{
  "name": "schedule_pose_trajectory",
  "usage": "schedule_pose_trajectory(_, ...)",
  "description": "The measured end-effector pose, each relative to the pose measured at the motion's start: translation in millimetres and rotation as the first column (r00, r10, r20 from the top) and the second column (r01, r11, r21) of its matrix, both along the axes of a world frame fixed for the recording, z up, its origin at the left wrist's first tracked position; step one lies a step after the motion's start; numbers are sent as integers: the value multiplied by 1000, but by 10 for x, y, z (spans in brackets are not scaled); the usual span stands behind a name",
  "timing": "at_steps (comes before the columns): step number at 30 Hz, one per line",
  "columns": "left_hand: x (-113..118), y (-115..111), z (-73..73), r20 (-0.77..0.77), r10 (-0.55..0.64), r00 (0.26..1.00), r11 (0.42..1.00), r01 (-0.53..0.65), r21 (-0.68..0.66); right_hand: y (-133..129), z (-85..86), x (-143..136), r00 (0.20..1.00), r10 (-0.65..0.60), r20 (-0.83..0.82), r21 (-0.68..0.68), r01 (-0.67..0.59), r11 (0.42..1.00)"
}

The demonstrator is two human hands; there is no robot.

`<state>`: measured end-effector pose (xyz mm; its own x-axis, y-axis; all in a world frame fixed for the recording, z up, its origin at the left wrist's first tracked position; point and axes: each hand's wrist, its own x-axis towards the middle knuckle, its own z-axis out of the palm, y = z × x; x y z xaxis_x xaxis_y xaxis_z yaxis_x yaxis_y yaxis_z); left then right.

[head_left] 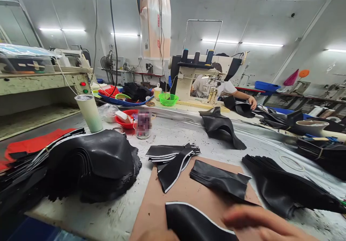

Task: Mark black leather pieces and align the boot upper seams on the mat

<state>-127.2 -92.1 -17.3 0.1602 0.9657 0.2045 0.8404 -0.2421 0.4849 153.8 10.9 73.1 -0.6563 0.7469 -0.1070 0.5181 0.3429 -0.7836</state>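
A black leather-like piece [189, 221] with a white edge lies on the brown board [151, 205] at the bottom. My right hand [262, 223] is over its right end, slightly blurred, with fingers stretched out and apart; I see nothing held in it. Only a rounded bit of my left hand [158, 235] shows at the bottom edge, by the piece's near left side; its fingers are hidden. Beyond, another black piece [218, 178] lies on the board. Several white-edged black strips [173, 158] overlap at the board's far left corner.
A big stack of curved black pieces [108, 158] stands left; another stack [278, 183] lies right. A tumbler [89, 113], red basket [125, 120] and blurred-out cup [143, 124] stand behind. Beyond is a sewing machine [183, 82], with a co-worker's hand [252, 102] on black material.
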Motion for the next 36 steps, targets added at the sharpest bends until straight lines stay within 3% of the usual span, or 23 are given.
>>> schedule_pose_trajectory(4, 26, -12, 144, 83, 92, 992, 984, -78, -159, 108, -306, -607, 987, 161, 21, -28, -161, 987)
schedule_pose_trajectory(7, 93, 17, 166, 148, 158, 976, 957, -114, -267, 1, -598, -937, 976, 204, 80, 115, -212, 970)
schedule_pose_trajectory(11, 132, 16, 180, 308, 254, 917, 937, -154, -314, -174, -977, -993, 968, 166, 187, 425, -232, 875)
schedule_pose_trajectory(13, 111, 15, 183, 411, 316, 855, 923, -175, -344, -226, -1048, -955, 961, 148, 232, 538, -253, 804)
schedule_pose_trajectory(15, 86, 34, 168, 505, 381, 774, 902, -191, -388, -252, -978, -947, 961, 126, 247, 549, -246, 799)
schedule_pose_trajectory(17, 76, 69, 137, 582, 432, 689, 884, -193, -427, -255, -802, -994, 975, 124, 185, 458, -197, 867)
schedule_pose_trajectory(20, 95, 115, 101, 667, 476, 573, 867, -179, -464, -227, -537, -1140, 990, 140, -26, 203, -132, 970)
schedule_pose_trajectory(22, 111, 118, 109, 702, 495, 512, 859, -168, -483, -206, -466, -1240, 985, 123, -118, 89, -113, 990)
schedule_pose_trajectory(24, 117, 100, 147, 719, 508, 474, 852, -156, -500, -198, -481, -1304, 984, 101, -148, 63, -93, 994)
schedule_pose_trajectory(30, 119, 51, 243, 719, 513, 470, 850, -160, -502, -206, -561, -1333, 990, 69, -122, 253, -36, 967)
schedule_pose_trajectory(36, 147, 61, 189, 707, 493, 508, 862, -173, -477, -285, -655, -1390, 995, 97, -20, 579, -67, 812)
